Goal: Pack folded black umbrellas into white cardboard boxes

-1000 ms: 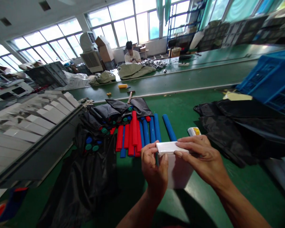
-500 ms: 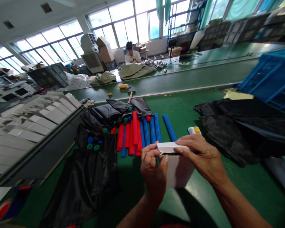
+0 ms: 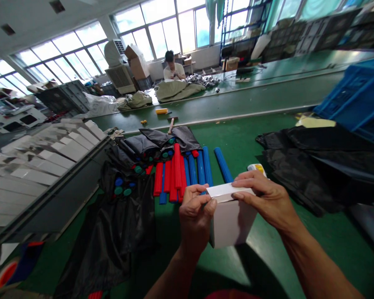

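A white cardboard box (image 3: 232, 224) stands upright on the green table in front of me, its top flap down over the opening. My left hand (image 3: 195, 216) pinches the top left corner of the box between thumb and fingers. On the right end of the top, my right hand (image 3: 264, 197) grips the flap edge, thumb on the near side and fingers over the top. Just behind the right hand lies a white and yellow object (image 3: 257, 168), partly hidden. Beyond the box are blue ribbed tubes (image 3: 223, 165) and red ribbed tubes (image 3: 177, 168).
Black bags (image 3: 112, 232) with tubes inside lie to the left, beside a grey crate (image 3: 65, 195) of white boxes. More black bags (image 3: 314, 166) and a blue crate (image 3: 355, 99) are at the right. A tape roll (image 3: 6, 274) sits bottom left. A person (image 3: 173, 70) sits across the tables.
The box's top flap has gone from slightly raised, with a dark gap under it, to closed down. My left hand has shifted a little left at the corner.
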`<action>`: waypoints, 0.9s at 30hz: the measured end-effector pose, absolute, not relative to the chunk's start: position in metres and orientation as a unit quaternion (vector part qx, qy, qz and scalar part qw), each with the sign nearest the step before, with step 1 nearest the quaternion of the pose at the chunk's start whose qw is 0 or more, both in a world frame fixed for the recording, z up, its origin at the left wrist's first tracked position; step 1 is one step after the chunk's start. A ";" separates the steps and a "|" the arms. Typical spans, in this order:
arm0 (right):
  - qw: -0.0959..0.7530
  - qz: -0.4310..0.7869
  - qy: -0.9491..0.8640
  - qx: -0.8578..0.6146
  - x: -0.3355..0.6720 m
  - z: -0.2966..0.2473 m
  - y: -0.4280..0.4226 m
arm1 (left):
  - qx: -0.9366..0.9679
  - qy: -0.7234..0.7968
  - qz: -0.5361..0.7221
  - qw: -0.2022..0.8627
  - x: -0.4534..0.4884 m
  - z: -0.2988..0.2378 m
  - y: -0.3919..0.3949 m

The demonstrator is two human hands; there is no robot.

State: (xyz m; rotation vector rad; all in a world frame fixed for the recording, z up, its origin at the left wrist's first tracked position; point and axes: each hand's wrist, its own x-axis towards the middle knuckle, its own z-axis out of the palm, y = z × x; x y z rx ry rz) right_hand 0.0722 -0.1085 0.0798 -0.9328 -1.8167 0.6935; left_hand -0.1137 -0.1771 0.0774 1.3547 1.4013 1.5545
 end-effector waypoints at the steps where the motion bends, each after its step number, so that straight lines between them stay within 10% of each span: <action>1: 0.474 0.284 -0.742 -0.379 0.073 0.080 -0.109 | 0.532 0.531 0.573 0.326 -0.117 0.081 -0.176; 27: 0.486 0.296 -0.734 -0.372 0.073 0.082 -0.107 | 0.740 0.496 0.449 -0.068 -0.113 0.059 -0.186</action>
